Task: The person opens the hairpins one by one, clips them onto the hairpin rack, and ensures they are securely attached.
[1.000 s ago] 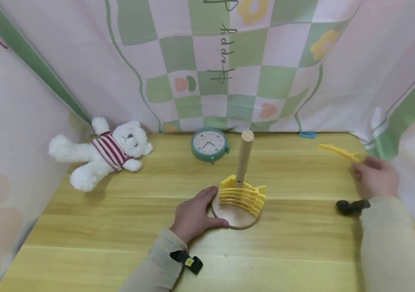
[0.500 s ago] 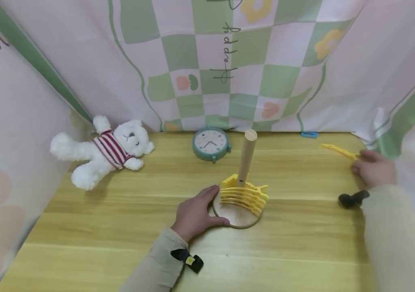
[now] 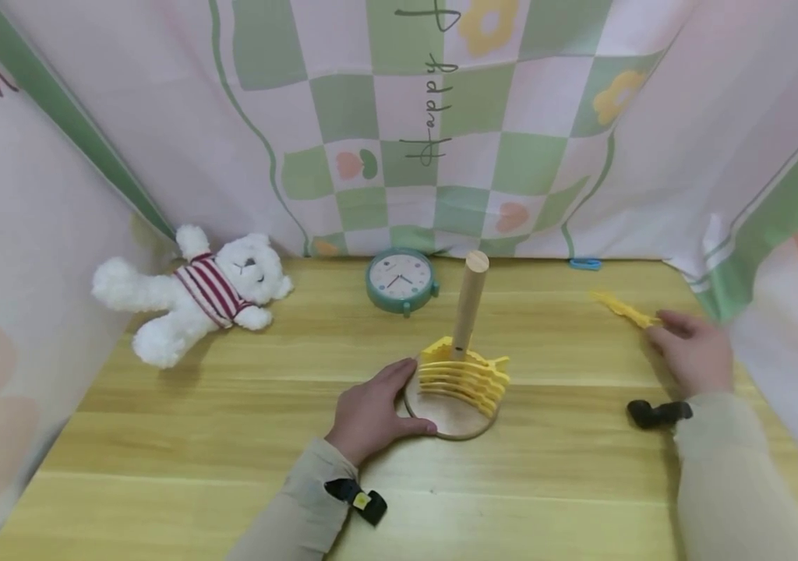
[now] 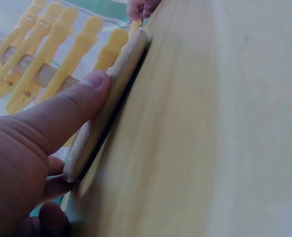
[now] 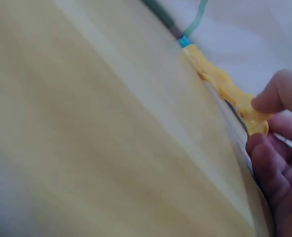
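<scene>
A round wooden base [image 3: 458, 423] with an upright post [image 3: 471, 308] stands mid-table. Several yellow plastic pieces [image 3: 465, 379] with knobbed ends are stacked around the post's lower part. My left hand [image 3: 371, 421] grips the base's left edge, the thumb in front and the fingers farther back. In the left wrist view the thumb presses near the base's rim [image 4: 106, 106]. At the right, my right hand [image 3: 697, 354] pinches one end of a yellow plastic piece [image 3: 623, 310]; its other end points away to the left. The right wrist view shows that piece [image 5: 220, 83] nearly edge-on.
A green alarm clock [image 3: 401, 280] lies face up behind the post. At the back left lies a white teddy bear [image 3: 213, 288] in a striped shirt. A small blue clip-like thing [image 3: 585, 264] sits by the printed curtain [image 3: 469, 164] at the table's rear.
My right hand has moved left and nearer to me, carrying the yellow piece. The left hand keeps its grip on the base, and the stack is unchanged.
</scene>
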Demonstrator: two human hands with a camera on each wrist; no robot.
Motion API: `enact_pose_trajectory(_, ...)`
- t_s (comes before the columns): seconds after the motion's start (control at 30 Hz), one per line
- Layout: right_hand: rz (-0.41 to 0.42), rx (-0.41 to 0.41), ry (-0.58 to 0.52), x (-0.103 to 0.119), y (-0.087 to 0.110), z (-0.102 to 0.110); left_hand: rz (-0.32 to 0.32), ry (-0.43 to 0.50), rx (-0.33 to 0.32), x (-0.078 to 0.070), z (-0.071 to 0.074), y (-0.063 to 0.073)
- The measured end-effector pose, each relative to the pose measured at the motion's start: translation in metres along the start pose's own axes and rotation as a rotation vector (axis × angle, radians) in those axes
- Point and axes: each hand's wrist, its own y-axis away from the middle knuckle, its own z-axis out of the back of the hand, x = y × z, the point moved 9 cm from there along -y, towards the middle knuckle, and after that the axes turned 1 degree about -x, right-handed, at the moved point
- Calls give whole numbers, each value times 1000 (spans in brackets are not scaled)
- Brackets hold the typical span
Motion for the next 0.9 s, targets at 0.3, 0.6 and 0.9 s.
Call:
enact_pose_trajectory(0.3,24,3,-189,9,30,-6,6,8,4,-2,2,0)
enact_pose_trajectory(0.6,124,-19,-220,35,47,-3,0,13,5,0,-1,1)
enact_pose_trajectory(0.9,199,43,-134,85,66,-1,-8,24,-9,1,-1,1)
